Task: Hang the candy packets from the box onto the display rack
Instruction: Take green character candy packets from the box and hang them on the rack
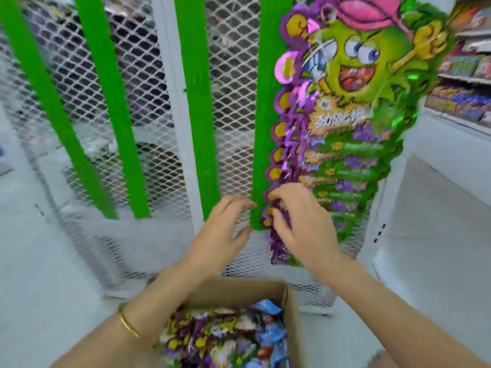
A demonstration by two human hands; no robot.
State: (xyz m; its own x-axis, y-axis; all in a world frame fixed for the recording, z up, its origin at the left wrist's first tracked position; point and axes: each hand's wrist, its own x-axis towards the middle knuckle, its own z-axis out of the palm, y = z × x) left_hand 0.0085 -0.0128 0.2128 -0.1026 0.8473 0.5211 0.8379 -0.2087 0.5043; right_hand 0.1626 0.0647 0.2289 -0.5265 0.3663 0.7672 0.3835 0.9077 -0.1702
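A white mesh display rack (pixel 148 115) carries several green vertical strips. On the rightmost green strip (pixel 261 128) hangs a column of several overlapping green and purple candy packets (pixel 342 123). My right hand (pixel 297 221) has its fingers curled on the lowest packets at the strip's bottom end. Spread and relaxed, the fingers of my left hand (pixel 225 229) sit just left of that strip; whether they touch it is unclear. Below my arms stands an open cardboard box (pixel 289 309) full of several loose packets (pixel 225 335).
Three other green strips (pixel 111 107) on the mesh hang bare. A white shelf unit (pixel 438 208) stands at the right, with stocked store shelves (pixel 467 83) behind it. A pale floor (pixel 39 261) lies at the left.
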